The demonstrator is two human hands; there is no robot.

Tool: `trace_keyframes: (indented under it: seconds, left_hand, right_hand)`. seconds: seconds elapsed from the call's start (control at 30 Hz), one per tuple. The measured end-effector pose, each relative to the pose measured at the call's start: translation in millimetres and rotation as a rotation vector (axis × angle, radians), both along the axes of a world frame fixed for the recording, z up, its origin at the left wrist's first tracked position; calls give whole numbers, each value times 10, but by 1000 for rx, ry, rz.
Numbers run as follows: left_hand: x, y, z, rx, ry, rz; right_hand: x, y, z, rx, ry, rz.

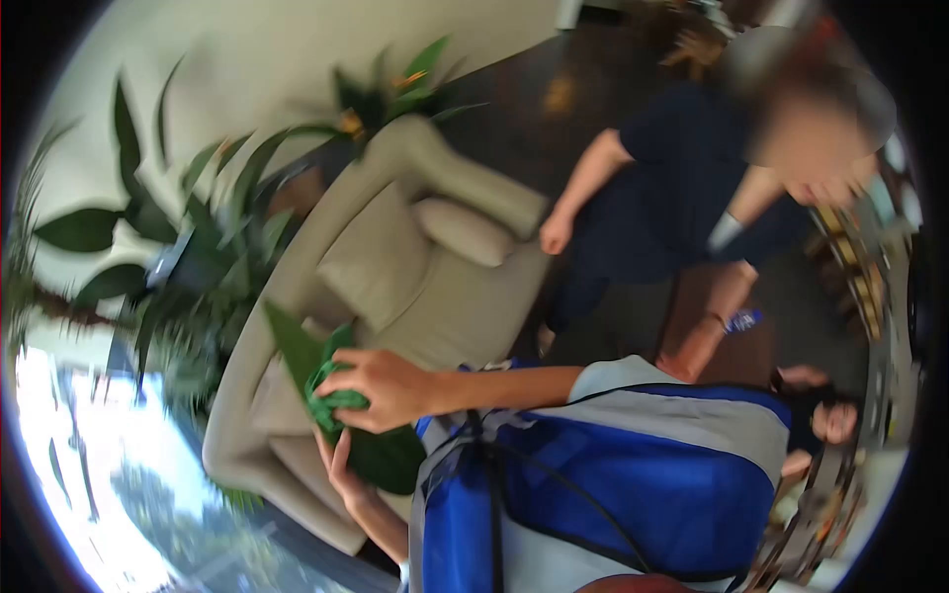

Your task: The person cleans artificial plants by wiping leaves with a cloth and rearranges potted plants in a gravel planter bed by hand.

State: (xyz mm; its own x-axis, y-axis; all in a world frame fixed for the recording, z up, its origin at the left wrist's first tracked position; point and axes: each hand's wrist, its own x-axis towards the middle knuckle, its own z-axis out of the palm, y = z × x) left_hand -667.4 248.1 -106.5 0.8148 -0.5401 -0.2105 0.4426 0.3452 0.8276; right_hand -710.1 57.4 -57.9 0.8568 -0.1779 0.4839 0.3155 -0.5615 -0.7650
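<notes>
Right hand (pixel 388 388) grips bunched green cloth (pixel 320 380) against large leaf (pixel 388 460); left hand (pixel 343 476) contacts leaf, closure indeterminable. Beige sofa (pixel 460 306) lies beyond; broad-leaved plants (pixel 79 229) border backrest; dark-clothed person (pixel 662 188) stands alongside

Okay so the green leaf (pixel 390 463) is partly covered by the crumpled green cloth (pixel 331 381) and the right hand (pixel 371 390), and that hand hides some of the cloth too. Can't really tell how the left hand (pixel 341 472) grips, its fingertips are lost around the leaf. The blue apron (pixel 633 465) runs off the bottom edge. Nearby person (pixel 662 188): face is just a smear, and the blue thing (pixel 743 321) by their wrist (some kind of print on it?) is too small to read. The far person (pixel 830 420) is tiny and fuzzy, the right-hand shelves (pixel 850 267) are mush, and the window (pixel 84 474) is mostly glare.
</notes>
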Motion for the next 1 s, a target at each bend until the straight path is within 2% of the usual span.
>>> trace_keyframes:
  seconds: [0.1,0.13,0.27,0.37,0.4,0.43,0.47,0.57,0.63,0.77,0.83,1.0]
  left_hand:
    - [86,12,140,225,7,-41]
    - [94,-83,301,197,28,-71]
    - [316,-83,201,127,-36,-245]
    - [289,-184,344,38,-229,-171]
    - [231,-166,402,9,-183,-191]
    - [186,-195,449,-42,-123,-231]
    - [154,-198,501,-48,-98,-161]
    - [124,-281,531,-142,-71,-178]
    - [223,-213,315,-122,-303,-68]
    - [134,-371,393,-145,-437,61]
    - [92,-475,416,-186,-384,56]
    - [240,-859,525,-142,-562,-5]
  right_hand:
    - [54,-28,57,-52,6,63]
    - [94,-92,116,-14,115,108]
    - [314,-281,184,-108,158,312]
    - [408,-302,341,-119,192,414]
    - [401,-249,305,-118,196,528]
    - [378,-283,278,-112,200,493]
    - [374,-300,268,-114,202,436]
    - [424,-297,252,-133,191,463]
    - [620,-170,22,-114,161,473]
    - [739,-195,-33,-72,-33,399]
    - [726,-318,-128,-16,-35,408]
    - [810,-733,-100,-68,-235,129]
